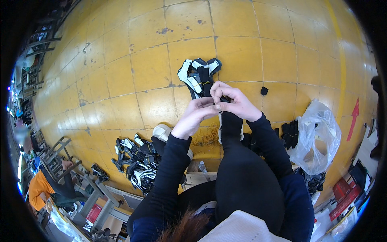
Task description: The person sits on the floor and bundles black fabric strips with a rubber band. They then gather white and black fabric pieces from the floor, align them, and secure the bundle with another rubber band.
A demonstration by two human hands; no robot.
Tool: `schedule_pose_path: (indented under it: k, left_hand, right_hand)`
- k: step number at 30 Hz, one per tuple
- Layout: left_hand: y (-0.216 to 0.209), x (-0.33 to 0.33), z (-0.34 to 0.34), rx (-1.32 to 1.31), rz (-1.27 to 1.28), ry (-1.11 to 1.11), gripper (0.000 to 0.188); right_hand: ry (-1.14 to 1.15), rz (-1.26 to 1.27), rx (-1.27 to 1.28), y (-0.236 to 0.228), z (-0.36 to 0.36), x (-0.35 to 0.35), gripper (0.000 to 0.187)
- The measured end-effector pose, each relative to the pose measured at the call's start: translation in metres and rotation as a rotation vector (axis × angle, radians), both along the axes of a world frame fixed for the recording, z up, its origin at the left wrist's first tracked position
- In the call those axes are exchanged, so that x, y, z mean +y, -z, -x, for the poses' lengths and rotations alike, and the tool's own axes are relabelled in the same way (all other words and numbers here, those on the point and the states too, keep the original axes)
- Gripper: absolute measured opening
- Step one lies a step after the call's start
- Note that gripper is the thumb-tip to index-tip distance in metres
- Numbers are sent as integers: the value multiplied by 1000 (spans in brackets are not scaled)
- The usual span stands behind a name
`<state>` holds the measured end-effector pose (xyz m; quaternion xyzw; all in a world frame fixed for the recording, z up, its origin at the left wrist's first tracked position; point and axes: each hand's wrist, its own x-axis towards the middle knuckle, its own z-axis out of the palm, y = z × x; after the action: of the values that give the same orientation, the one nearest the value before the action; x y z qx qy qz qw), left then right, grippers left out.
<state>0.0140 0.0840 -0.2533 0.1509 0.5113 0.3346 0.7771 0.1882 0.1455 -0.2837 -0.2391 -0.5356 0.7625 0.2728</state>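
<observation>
My left hand [196, 115] and my right hand [237, 103] meet in front of me, above my black-clad leg, with thumbs and fingers pinched close together. Something dark shows between the fingers, mostly hidden by them, and its kind cannot be made out. Just beyond the hands, bundles of black and white cut fabric pieces [184, 71] lie on the floor, with thin yellow bands [203, 83] around them. Below my left wrist, a tangled heap of yellow rubber bands [207, 135] spreads on the floor.
A large pile of black and white pieces [143, 163] lies left of my left forearm. One small black piece [264, 90] rests on the yellow tiles [238, 48]. To the right stands a clear plastic bag [316, 139], near more black pieces [289, 135]. A person in orange [40, 189] is far left.
</observation>
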Motion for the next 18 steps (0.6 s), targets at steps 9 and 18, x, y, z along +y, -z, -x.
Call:
schedule_pose_path:
  k: [9,18]
  left_hand:
    - [28,-4,9,205,-202,67,54]
    - [16,7,-3,777,-544,10,60]
  right_hand:
    - [258,183,68,6,4,0,17]
    - [118,273,-113,9,-7,-8,57]
